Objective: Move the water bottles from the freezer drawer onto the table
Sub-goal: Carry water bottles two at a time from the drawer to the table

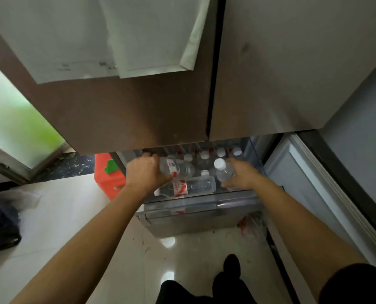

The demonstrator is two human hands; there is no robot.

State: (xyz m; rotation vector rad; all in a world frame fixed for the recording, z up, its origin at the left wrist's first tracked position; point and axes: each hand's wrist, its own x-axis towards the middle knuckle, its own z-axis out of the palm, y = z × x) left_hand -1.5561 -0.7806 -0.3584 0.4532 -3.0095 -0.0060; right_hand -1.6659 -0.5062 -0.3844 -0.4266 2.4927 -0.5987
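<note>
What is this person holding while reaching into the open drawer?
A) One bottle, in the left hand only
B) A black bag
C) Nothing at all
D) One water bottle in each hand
D: the left hand grips a red-labelled bottle and the right hand grips a white-capped bottle, both at the freezer drawer.

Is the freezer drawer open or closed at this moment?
Open: the freezer drawer is pulled out past the fridge doors, and the water bottles inside show from above.
</note>
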